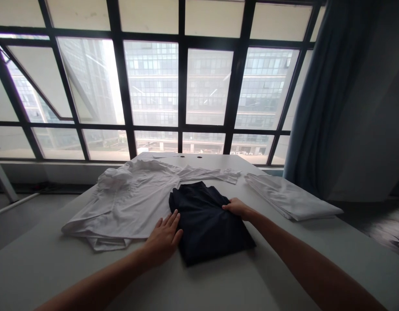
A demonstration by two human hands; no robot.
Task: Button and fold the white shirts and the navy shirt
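White table (pixel 219 285) stretching toward black-framed window (pixel 183 86), bare along bottom of frame. Long-sleeved white shirt (pixel 137 203) spread left of center; folded white cloth (pixel 293 196) by table's right edge. Mid-frame, from where I stand: folded navy garment (pixel 212 224) between both hands, left hand (pixel 163 237) laid flat against near-left side, right hand (pixel 239 208) clamped on right edge.

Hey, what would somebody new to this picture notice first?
Probably the dark folded garment on the white table, with the left hand against its left edge and the right hand at its right edge. Next, the bright black-framed window across the background, then the white shirt spread out to the garment's left.
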